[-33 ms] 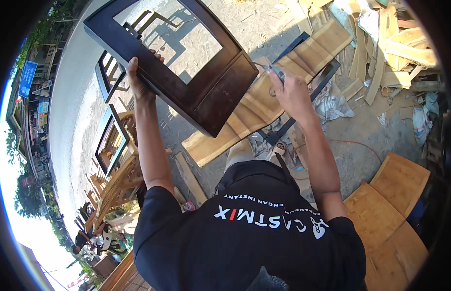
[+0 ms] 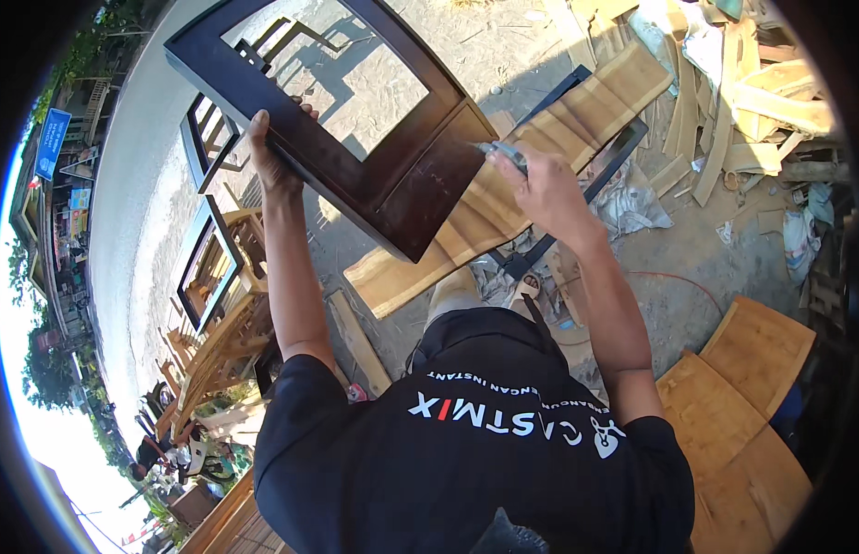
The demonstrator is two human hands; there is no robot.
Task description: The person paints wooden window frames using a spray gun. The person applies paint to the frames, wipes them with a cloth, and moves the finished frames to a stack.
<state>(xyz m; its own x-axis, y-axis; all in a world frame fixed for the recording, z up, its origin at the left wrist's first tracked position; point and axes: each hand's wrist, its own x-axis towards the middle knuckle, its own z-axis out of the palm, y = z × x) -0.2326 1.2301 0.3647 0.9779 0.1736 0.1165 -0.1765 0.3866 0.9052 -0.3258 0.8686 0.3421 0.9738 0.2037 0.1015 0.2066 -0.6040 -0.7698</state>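
My left hand grips the left side of a dark brown wooden frame, with the thumb on the face and fingertips showing through its large rectangular opening. The frame is held up and tilted, its solid panel at the near right end. In my right hand is a small blue-grey tool with a thin tip; its exact kind is hard to make out. The tip points left over the panel near its right edge; whether it touches is unclear. Beneath the frame lies a long wavy-edged wooden slab on a dark metal stand.
Scrap wood and plastic sheeting lie to the right. Broad wooden boards are at the near right. Black-framed pieces and stacked wooden furniture parts stand at left, beside a road. A red cord crosses the ground.
My right hand has moved slightly left with the tool, bringing its tip from the frame's right edge over the panel. The frame, in my left hand, has shifted a little right.
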